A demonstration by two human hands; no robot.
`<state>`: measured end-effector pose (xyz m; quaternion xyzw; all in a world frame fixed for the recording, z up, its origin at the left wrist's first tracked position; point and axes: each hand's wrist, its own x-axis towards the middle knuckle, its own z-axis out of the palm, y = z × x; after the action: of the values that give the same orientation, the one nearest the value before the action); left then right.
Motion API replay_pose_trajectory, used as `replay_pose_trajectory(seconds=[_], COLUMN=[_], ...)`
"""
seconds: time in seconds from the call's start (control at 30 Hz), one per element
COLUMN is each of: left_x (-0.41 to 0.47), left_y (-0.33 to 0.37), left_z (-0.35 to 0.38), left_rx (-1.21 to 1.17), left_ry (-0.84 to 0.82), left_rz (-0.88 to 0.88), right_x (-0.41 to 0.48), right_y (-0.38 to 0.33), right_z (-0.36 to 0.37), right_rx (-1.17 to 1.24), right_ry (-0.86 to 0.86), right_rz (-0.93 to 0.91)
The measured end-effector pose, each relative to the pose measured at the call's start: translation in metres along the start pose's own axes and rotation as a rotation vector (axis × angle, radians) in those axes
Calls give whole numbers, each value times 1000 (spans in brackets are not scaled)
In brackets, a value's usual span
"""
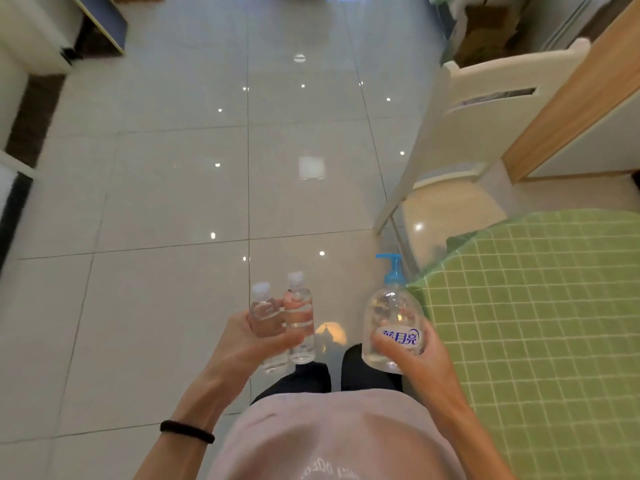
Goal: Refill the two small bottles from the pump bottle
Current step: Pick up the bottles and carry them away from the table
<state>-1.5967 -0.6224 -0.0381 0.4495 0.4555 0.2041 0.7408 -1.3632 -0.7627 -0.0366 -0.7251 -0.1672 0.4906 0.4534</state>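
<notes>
A: Where are the containers?
B: Left of the green-checked tabletop (536,306). The left grip (256,337) curls round two clear, capped small bottles (298,306) side by side; the right grip (412,355) wraps the blue-topped pump bottle (391,317).
A: Contents?
B: Clear; levels unreadable.

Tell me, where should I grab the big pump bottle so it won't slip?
Probably round its wide belly, coming from the side and underneath, as the right hand does now. The pump bottle is fat low down and held upright, so a palm cups it well. The thin blue pump on top could press down.
</notes>
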Motion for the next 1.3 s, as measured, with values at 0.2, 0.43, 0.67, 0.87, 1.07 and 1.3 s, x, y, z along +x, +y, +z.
replay_pose_trajectory(seconds=[0.2,0.43,0.67,0.87,1.07,1.3], left_x=[1,31,75,110,146,212], left_y=[27,42,63,88,117,151], left_z=[-15,1,34,39,33,7], left_rx=[3,3,-97,-41,-66,-44], left_ry=[48,88,141,147,163,120], left_rz=[28,-21,-43,-47,4,13], right_x=[9,40,95,135,171,230], right_y=[-34,-55,-86,-118,-145,-187], right_z=[17,4,-25,-33,-24,2], right_rx=[17,34,9,-11,-25,20], right_ry=[-16,-35,-90,-126,-153,-124], right_rz=[-51,-46,-15,0,-19,-57])
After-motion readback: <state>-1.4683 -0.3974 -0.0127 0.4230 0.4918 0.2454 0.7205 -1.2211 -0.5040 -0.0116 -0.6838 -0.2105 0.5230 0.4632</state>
